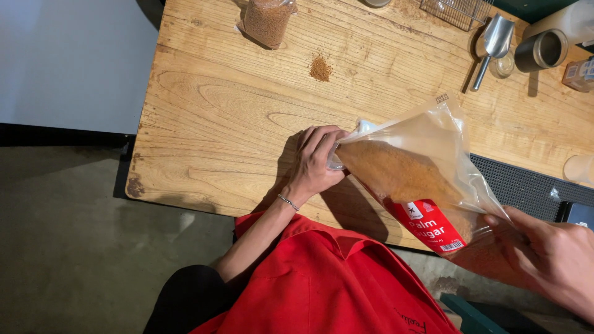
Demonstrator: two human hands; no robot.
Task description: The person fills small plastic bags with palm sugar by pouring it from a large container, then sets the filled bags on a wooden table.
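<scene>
A: Left hand (pixel 315 162)?
B: Fingers curled tight around the mouth of the clear plastic bag (pixel 427 167), pinching it near the table's front edge.
A: Right hand (pixel 544 256)?
B: Gripping the bag's lower end from beneath, off the wooden table (pixel 210 111). Bag is tilted, mouth end lower-left on the wood, full of brown granules, red label.
A: Around it?
B: Small brown spill (pixel 320 68) well apart, filled pouch (pixel 267 21) at the far edge, metal scoop (pixel 493 42) and steel cup (pixel 541 51) far right.
</scene>
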